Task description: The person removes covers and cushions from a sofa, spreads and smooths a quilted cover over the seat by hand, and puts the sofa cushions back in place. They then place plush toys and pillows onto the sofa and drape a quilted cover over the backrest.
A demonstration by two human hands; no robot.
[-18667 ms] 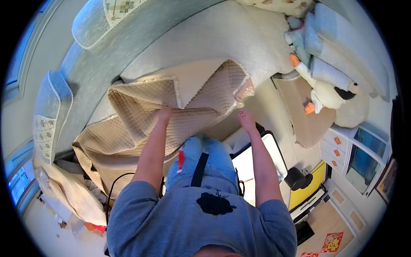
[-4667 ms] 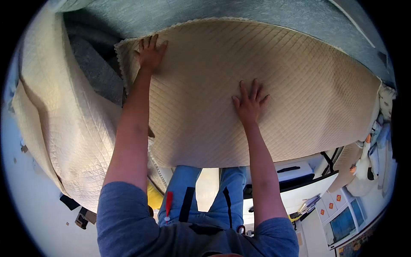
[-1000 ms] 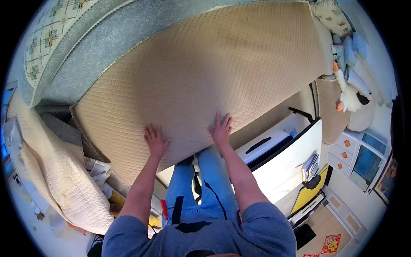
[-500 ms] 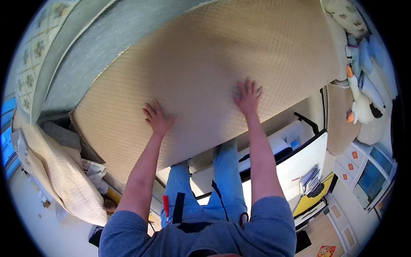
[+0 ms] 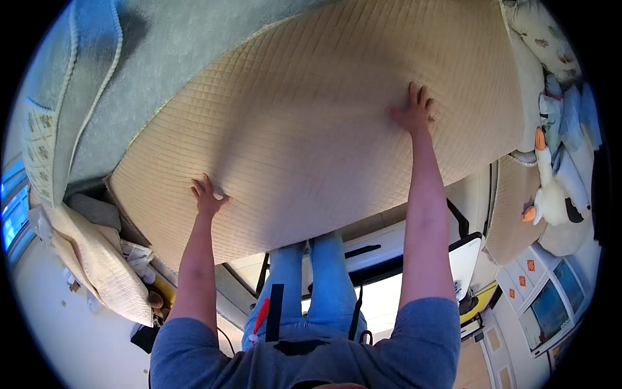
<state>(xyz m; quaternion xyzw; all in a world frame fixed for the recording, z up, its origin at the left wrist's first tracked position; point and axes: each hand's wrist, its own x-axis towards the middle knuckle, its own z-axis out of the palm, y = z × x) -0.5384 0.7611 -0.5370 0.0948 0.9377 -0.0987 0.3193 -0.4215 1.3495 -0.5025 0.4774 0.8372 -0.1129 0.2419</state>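
A beige quilted cover (image 5: 311, 129) lies spread out over the sofa seat, fairly smooth, its upper edge along the blue-grey backrest (image 5: 175, 58). My left hand (image 5: 208, 196) rests on the cover's lower left part, fingers spread, nothing in it. Further up and to the right, my right hand (image 5: 414, 115) touches the cover with its fingers apart, also holding nothing. Soft shading runs across the fabric between the two hands. The cover's front edge hangs just above my knees.
A white goose plush (image 5: 551, 194) lies at the right beside folded pillows. Below it stands a white cabinet (image 5: 551, 311). A white-topped table (image 5: 382, 298) is close to my legs. Another pale quilted cloth (image 5: 103, 266) drapes at the left, near a blue-grey cushion (image 5: 97, 129).
The crumpled cover of the earliest view now lies flat. Over the last second my hands have moved apart, the right one up and rightward, the left one slightly left.
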